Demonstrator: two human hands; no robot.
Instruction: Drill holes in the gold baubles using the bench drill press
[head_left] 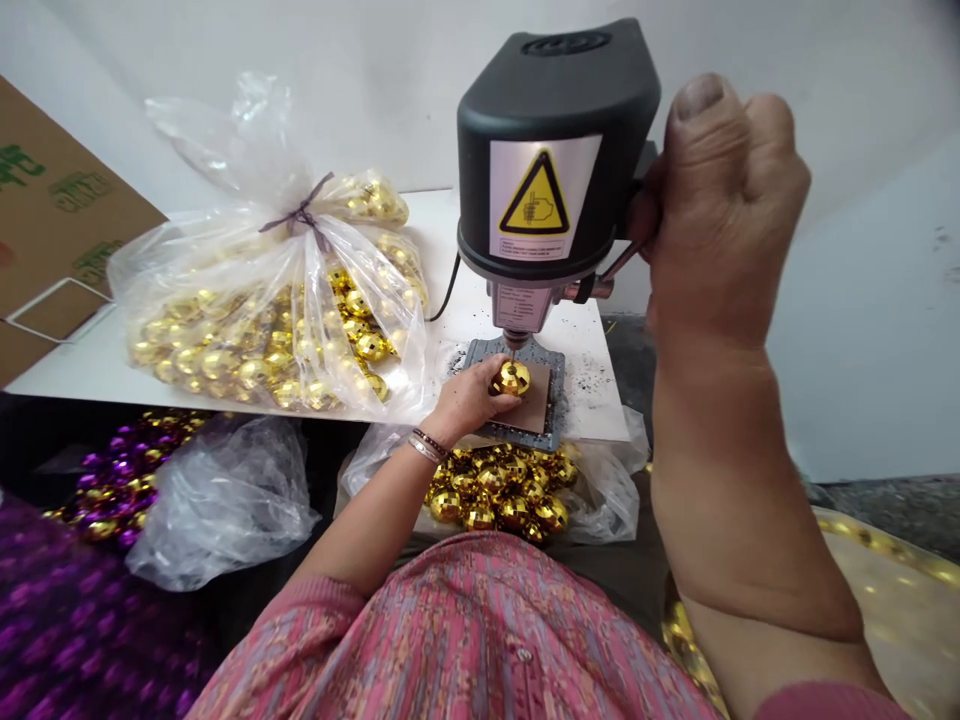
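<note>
My left hand holds a gold mirrored ball down on a brown pad, which lies on the grey base plate of a small bench drill. The ball sits just beneath the drill's chuck, and I cannot see whether the bit touches it. Above stands the black drill head with a yellow warning label. My right hand is raised in a fist at the drill's right side, closed around a thin metal lever whose end it hides.
A tied plastic bag of gold balls lies on the white table, which is scattered with dark dust. Below the table edge are a bag of mirrored gold balls and purple-and-gold balls. A cardboard box stands at the left.
</note>
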